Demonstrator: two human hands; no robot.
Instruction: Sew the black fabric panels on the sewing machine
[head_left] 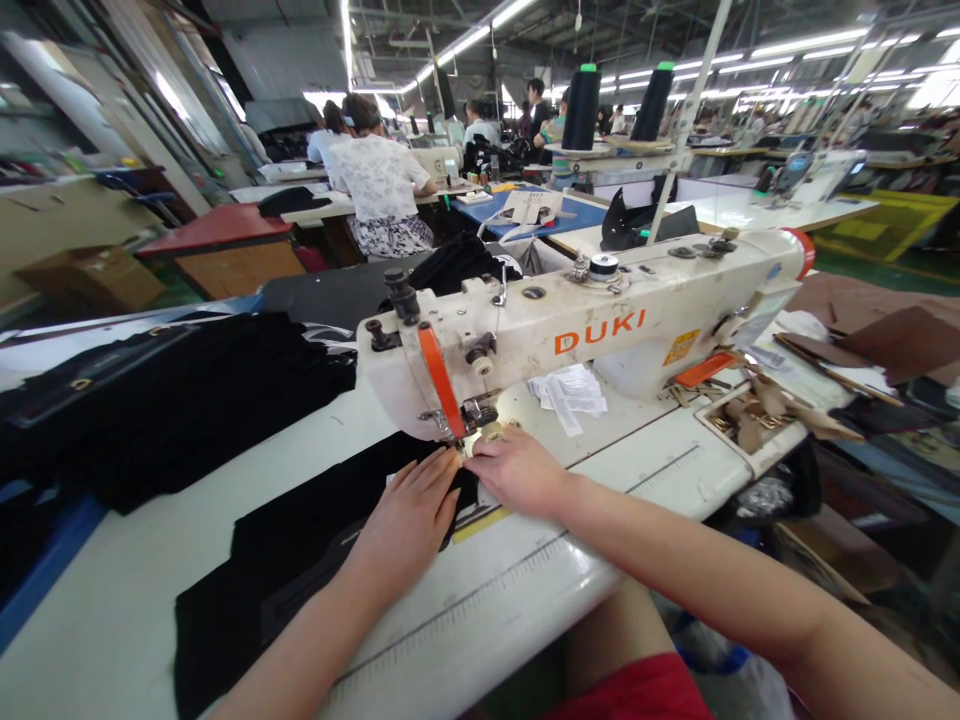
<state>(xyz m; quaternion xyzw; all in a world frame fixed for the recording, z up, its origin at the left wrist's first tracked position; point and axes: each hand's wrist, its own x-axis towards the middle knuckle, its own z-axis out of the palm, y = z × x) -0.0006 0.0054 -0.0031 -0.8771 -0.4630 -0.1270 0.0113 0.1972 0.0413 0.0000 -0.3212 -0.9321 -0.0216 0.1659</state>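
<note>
My left hand (pixel 409 520) lies flat on a black fabric piece (pixel 300 510), fingers stretched toward the needle area. Opposite it, my right hand (pixel 517 470) is closed, its thumb and fingers pressed together right beside the presser foot. What those fingertips grip is too small to make out. The white sewing machine (pixel 525 320) stands over both hands, with an orange strip (pixel 441 380) on its head. The black fabric reaches under the needle, spreading left and toward me over the white table (pixel 420 620).
A heap of black fabric (pixel 172 400) lies on the left. White paper labels (pixel 570 395) rest beneath the machine arm. A tray (pixel 757 420) of small parts is at the right, and black thread cones (pixel 581 108) stand behind. A person (pixel 375 170) sits ahead.
</note>
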